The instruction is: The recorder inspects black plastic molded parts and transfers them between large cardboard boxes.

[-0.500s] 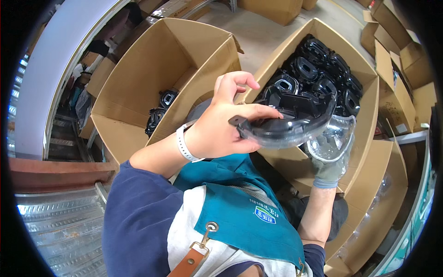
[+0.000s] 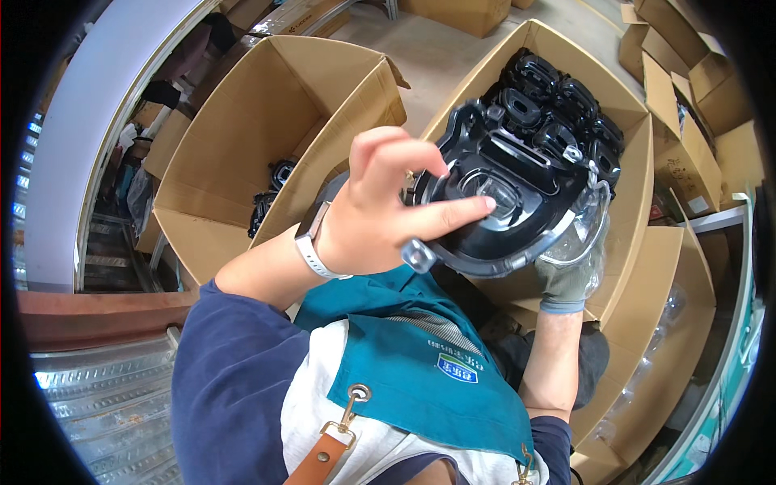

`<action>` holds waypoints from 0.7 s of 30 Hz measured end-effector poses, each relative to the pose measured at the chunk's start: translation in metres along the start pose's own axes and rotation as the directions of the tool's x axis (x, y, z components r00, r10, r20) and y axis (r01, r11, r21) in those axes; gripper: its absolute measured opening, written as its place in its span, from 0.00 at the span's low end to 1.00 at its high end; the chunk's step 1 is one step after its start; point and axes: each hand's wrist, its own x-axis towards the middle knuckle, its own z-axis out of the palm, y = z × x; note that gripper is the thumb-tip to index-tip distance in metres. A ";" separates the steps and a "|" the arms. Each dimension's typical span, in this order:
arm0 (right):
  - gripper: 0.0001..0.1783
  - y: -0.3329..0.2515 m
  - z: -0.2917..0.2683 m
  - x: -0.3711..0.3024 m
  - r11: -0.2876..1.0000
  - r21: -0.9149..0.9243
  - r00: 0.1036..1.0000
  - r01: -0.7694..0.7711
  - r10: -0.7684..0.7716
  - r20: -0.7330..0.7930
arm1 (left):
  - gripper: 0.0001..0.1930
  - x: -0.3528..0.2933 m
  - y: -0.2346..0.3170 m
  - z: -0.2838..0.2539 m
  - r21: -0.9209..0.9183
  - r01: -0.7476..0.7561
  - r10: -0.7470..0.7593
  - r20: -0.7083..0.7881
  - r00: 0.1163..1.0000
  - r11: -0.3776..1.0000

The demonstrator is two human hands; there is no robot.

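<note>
My bare left hand (image 2: 376, 212), with a white wristband, grips the near left side of a black lamp housing (image 2: 529, 225). Its index finger lies across the housing's recessed centre, and some fingers are hidden behind the part. The housing is tilted with its moulded black face toward me. My gloved right hand (image 2: 568, 284) holds a clear, curved plastic lens cover (image 2: 594, 225) just beside the housing's right edge. The housing overlaps part of the cover, so I cannot tell whether they touch.
An open carton (image 2: 529, 36) ahead right holds several similar black housings (image 2: 558, 133). Another carton (image 2: 234, 121) at left has a few black parts (image 2: 267, 198) inside. Right of me, a further carton (image 2: 638, 323) contains clear plastic pieces. A metal ribbed surface (image 2: 113, 396) lies lower left.
The housing has been turned from nearly edge-on so its black face shows, and it has swung slightly left. The right hand with the clear cover has shifted little.
</note>
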 end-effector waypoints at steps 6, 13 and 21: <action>0.32 0.014 0.006 -0.002 0.989 0.146 0.998 -0.001 -0.008 0.065 | 0.14 0.008 0.007 0.019 0.179 -0.407 0.432 -0.132 0.892 0.896; 0.32 0.008 -0.020 -0.052 0.923 0.348 0.983 -0.162 0.118 0.144 | 0.10 0.012 0.028 0.016 0.028 -0.619 0.612 -0.195 0.767 0.785; 0.33 0.022 -0.057 -0.085 0.762 0.560 0.945 -0.326 0.237 0.228 | 0.14 0.016 0.031 0.016 0.061 -0.715 0.699 -0.284 0.656 0.696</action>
